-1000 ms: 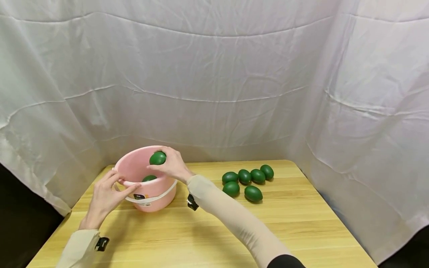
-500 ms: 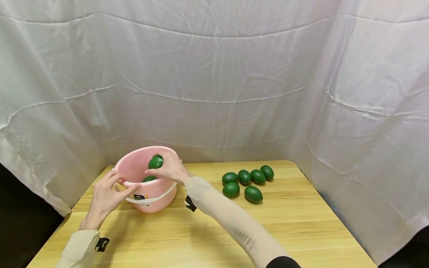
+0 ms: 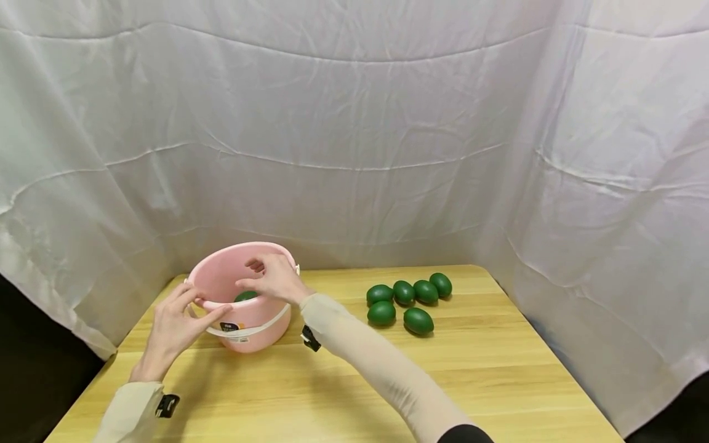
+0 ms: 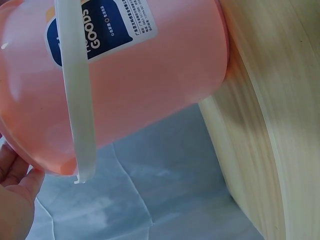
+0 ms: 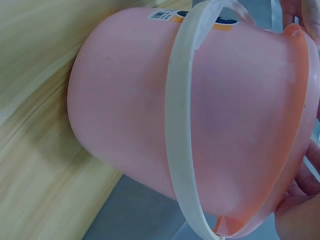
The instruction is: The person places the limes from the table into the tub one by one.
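Observation:
A pink bucket (image 3: 260, 320) with a white handle (image 3: 252, 328) stands on the wooden table (image 3: 343, 381) at the left. My left hand (image 3: 202, 301) pinches its near rim between thumb and fingers. My right hand (image 3: 252, 274) hovers over the bucket's mouth with its fingers loosely spread and nothing in them. A green egg-shaped fruit (image 3: 245, 296) lies inside the bucket. The left wrist view shows the bucket's labelled wall (image 4: 150, 75) close up. The right wrist view shows the bucket (image 5: 125, 100) and its handle (image 5: 180, 125).
Several more green fruits (image 3: 418, 320) lie in a cluster on the table right of the bucket. White cloth (image 3: 354, 154) hangs behind and along the right side. The table's front half is bare wood.
My right hand let go of the green fruit it held over the bucket; the fruit dropped out of sight inside. The left hand has not moved.

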Demonstrator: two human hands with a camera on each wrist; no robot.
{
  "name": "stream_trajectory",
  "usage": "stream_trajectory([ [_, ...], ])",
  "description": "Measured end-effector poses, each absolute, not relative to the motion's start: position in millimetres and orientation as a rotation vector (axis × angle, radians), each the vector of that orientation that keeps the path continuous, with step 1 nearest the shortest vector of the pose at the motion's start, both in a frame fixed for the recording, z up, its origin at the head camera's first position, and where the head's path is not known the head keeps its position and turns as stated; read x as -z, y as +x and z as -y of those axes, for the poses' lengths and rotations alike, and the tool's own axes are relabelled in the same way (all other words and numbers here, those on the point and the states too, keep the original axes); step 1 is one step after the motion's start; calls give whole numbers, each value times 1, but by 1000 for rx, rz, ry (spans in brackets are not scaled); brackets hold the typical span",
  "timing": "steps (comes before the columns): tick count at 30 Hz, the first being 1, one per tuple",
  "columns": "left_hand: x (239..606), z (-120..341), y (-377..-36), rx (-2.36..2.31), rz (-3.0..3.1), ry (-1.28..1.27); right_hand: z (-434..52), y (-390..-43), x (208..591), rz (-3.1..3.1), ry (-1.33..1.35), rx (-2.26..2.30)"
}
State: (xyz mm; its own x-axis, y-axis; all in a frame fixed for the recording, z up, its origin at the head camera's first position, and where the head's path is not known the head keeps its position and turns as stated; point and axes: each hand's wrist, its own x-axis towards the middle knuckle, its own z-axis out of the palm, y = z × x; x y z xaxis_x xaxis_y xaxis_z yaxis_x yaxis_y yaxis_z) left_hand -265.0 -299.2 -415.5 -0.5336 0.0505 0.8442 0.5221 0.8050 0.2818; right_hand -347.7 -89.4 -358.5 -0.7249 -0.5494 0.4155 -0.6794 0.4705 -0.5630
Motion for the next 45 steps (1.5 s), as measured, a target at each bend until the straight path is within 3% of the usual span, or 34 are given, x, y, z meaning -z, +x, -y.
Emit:
stream_trajectory([
  [19, 416, 298, -267, 656, 2054, -441, 72, -350, 357, 2417, 1070, -1137],
  [45, 416, 301, -267, 676, 2039, -444, 9, -354, 383, 2339, 1018, -1127],
])
